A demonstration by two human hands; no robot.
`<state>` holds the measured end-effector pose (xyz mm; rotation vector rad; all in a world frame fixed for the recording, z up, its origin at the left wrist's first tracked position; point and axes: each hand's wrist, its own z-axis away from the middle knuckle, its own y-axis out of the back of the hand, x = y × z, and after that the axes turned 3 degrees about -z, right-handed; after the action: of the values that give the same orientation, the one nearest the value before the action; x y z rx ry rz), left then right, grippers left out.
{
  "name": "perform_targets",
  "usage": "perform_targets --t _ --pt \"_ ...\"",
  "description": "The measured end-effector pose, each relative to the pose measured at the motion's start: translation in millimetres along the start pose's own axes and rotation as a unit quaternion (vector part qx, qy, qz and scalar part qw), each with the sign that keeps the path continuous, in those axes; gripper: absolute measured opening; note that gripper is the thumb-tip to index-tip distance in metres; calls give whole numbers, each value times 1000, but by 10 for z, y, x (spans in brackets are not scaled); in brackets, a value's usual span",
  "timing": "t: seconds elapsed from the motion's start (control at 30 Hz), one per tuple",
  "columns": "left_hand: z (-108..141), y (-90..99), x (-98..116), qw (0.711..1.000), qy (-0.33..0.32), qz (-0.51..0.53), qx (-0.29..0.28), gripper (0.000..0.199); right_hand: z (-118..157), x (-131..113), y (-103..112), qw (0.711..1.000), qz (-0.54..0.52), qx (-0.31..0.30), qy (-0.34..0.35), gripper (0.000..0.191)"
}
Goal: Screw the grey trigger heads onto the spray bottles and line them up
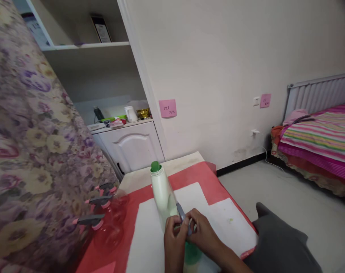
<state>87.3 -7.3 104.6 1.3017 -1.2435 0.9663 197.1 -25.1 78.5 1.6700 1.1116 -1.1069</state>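
Low in the middle of the view, my left hand [175,237] and my right hand [202,227] come together, fingers closed around a slim grey piece [181,213]. It looks like a spray head, with its narrow end pointing up and left; the rest is hidden by my fingers. Beneath my hands shows something green and see-through [192,253], mostly covered. Just beyond my left hand stands a pale green plastic bottle [162,191] with a handle. Its neck is uncapped, and a green cap [155,166] shows behind the rim.
Several clear pink spray bottles [108,233] with grey triggers line the table's left side. White sheets [145,231] lie over a red cloth [186,173]. A floral curtain [27,151] hangs at left, a cabinet [132,146] stands behind, and a dark grey stool-like shape [280,239] is at right.
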Motion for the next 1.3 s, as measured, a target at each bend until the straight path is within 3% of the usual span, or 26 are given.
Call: perform_targets --t 0.17,0.37,0.57,0.77,0.93,1.03,1.13,1.2,1.3 --pt "-45 20 53 999 -32 -29 10 36 -3 -37 78 997 -51 -62 3 14" --pt "-125 99 24 996 -47 -57 -47 35 -36 27 30 998 -47 -11 -41 25" --pt "-118 128 53 994 -58 -71 -57 28 0 -4 90 994 -84 -68 -23 20" --pt "-98 147 99 992 -55 -82 -77 27 8 43 42 996 -74 -3 -45 22" --pt "-82 140 72 992 -51 -77 -84 27 32 51 109 991 -101 -80 -17 28" --pt "-66 133 63 993 -48 -72 -79 28 27 71 98 992 -100 -64 -29 21" --pt "-53 139 62 993 -47 -70 -79 29 25 92 59 994 -94 -30 -47 30" --pt "-50 148 59 993 -47 -69 -81 29 32 89 61 993 -99 -41 -44 36" --pt "-56 156 46 993 -49 -68 -80 28 47 68 92 991 -111 -73 -31 27"
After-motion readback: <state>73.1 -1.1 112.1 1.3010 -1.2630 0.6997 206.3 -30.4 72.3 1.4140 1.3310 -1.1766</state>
